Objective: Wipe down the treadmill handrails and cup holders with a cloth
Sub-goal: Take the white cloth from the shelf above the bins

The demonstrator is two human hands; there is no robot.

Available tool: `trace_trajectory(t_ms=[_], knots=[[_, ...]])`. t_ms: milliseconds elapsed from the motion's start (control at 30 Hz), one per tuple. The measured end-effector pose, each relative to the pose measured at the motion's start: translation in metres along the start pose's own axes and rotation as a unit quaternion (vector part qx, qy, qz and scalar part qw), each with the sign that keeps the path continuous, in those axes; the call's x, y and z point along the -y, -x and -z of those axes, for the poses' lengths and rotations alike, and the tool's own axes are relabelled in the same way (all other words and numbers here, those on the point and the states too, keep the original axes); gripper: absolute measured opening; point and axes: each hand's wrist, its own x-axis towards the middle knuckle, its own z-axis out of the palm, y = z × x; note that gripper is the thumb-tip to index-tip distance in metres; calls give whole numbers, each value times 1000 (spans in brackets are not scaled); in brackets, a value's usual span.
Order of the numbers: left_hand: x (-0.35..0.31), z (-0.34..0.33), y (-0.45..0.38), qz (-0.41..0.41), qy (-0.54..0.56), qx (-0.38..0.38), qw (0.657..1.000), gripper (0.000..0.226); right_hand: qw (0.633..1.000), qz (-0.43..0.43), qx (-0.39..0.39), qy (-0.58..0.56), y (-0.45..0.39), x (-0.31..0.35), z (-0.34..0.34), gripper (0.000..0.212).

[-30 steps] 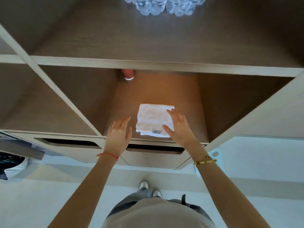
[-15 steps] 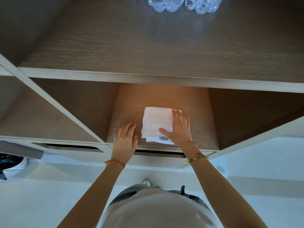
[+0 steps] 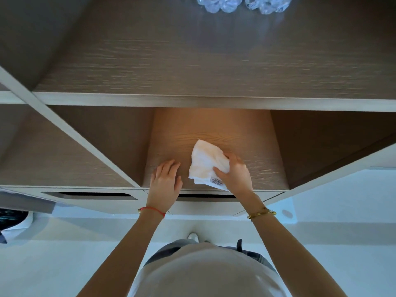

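A white cloth with a small printed label is bunched up in the lit wooden shelf compartment. My right hand grips the cloth's right side, fingers closed around it, lifting it off the shelf floor. My left hand lies flat on the shelf floor just left of the cloth, fingers apart, holding nothing. No treadmill is in view.
A wooden shelf unit fills the view, with an upper shelf bearing clear plastic bottles at the top edge. Drawer slots run below the compartment. A dark object sits at the far left over a pale floor.
The cloth lay flat and folded before; now my right hand has closed on it and bunched it up. My left hand has slid forward onto the shelf floor.
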Motion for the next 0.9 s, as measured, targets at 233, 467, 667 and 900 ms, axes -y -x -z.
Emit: trace_trajectory(t_ms=[233, 467, 667, 900], knots=[[-7, 15, 2, -48, 38, -15, 998, 34, 996, -38, -73, -17, 37, -9, 27, 50], [-21, 26, 6, -129, 55, 6, 990, 32, 983, -109, -140, -43, 87, -24, 45, 49], [-46, 23, 15, -212, 143, 59, 965, 30, 961, -176, -203, -65, 147, -35, 62, 47], [-92, 16, 23, -307, 144, 124, 933, 29, 921, -266, -273, -80, 218, -49, 80, 44]])
